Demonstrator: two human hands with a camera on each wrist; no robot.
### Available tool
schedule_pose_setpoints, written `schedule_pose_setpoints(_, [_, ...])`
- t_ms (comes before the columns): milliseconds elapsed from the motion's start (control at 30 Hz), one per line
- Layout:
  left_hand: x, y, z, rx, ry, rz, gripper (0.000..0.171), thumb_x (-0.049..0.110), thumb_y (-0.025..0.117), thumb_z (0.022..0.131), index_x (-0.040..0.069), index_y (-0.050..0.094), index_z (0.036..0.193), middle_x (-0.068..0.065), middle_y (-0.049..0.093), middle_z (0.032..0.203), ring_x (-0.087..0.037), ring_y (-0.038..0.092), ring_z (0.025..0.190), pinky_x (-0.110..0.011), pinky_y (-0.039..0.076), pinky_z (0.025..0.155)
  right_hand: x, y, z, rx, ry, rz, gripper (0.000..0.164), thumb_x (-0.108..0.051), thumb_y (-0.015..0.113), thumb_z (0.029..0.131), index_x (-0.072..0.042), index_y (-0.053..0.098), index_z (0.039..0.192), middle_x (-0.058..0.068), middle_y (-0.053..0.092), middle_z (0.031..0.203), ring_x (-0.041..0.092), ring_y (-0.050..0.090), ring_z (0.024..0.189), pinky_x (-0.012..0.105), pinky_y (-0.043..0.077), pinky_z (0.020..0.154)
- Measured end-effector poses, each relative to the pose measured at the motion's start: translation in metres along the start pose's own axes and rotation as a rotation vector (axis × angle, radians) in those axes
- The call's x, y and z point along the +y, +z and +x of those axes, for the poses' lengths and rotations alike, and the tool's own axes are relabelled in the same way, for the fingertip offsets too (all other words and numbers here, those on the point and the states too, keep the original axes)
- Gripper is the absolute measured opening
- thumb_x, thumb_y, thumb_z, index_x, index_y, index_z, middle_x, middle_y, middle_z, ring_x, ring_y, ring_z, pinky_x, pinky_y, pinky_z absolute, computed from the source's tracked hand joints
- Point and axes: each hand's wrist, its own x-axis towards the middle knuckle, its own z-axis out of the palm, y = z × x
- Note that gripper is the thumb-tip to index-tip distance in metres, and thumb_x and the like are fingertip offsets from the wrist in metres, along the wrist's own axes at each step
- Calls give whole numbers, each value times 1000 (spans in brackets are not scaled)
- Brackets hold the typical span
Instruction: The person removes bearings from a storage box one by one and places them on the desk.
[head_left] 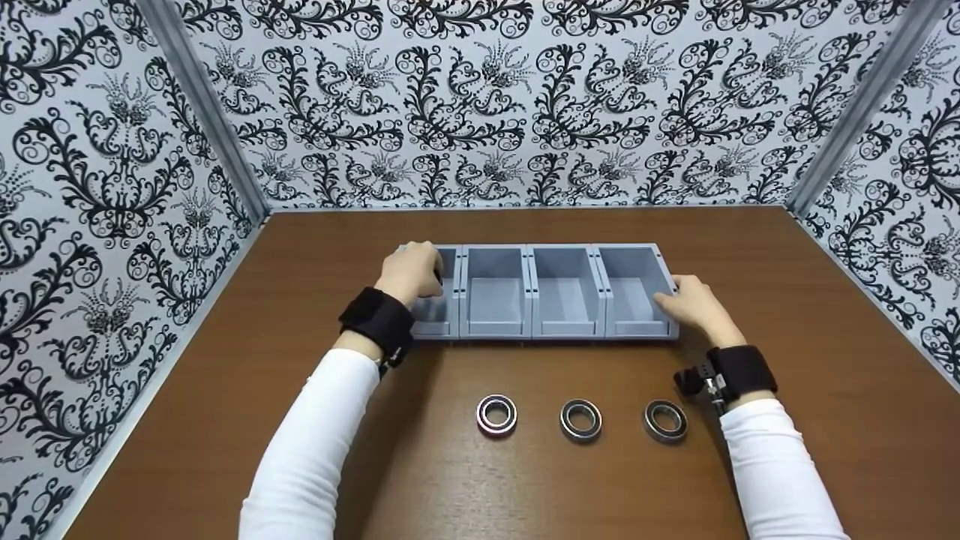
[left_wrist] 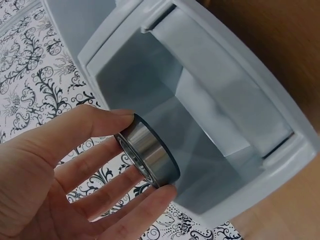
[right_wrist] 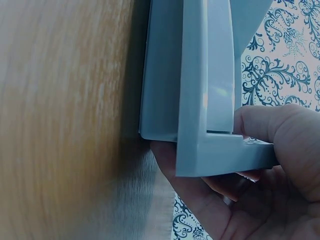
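My left hand (head_left: 410, 274) is at the leftmost compartment of a grey bin row (head_left: 495, 328). In the left wrist view, its thumb and fingers pinch a ball bearing (left_wrist: 149, 152) with a shiny steel outer ring, over the opening of a grey bin (left_wrist: 225, 80). The head view hides that bearing behind the hand. My right hand (head_left: 697, 304) grips the outer side wall of the rightmost bin (head_left: 634, 328). In the right wrist view, the thumb is on the inner side of the wall (right_wrist: 240, 157) and fingers lie outside and beneath.
Three more bearings lie flat on the brown table in front of the bins: a left one (head_left: 496, 415), a middle one (head_left: 580, 420) and a right one (head_left: 664, 421). Patterned panels (head_left: 495, 97) with grey posts enclose the back and sides.
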Motion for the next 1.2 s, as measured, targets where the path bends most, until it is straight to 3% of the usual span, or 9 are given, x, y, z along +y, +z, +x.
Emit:
schedule_pose_setpoints(233, [0,-3,2,12,11,-4,21,3,74,77,3,80,97,-19,77,107,-43,72,103,-53,57,86,1,-1,1,2,-12,-18,48,-14,55,98,21,53,132,40,64,120,49,67,106,56,54,89])
schedule_pose_setpoints(533, [1,-7,1,14,6,-9,22,3,75,76,3,80,97,-19,76,107,-42,72,102,-54,57,85,0,-1,0,20,-14,-16,46,-13,56,97,22,55,127,40,65,117,47,66,102,56,54,89])
schedule_pose_setpoints(967, [3,-11,0,4,15,-13,23,5,76,76,4,80,99,-19,76,109,-42,71,102,-54,57,85,0,0,0,11,-3,-3,46,-13,57,98,21,55,129,39,65,117,43,65,101,53,53,89])
schedule_pose_setpoints(1200, [2,-12,1,18,22,-6,23,4,74,77,4,80,100,-19,76,108,-43,71,102,-54,56,86,-3,-1,-2,0,12,-14,49,-14,55,100,20,52,135,41,62,124,49,65,108,57,52,92])
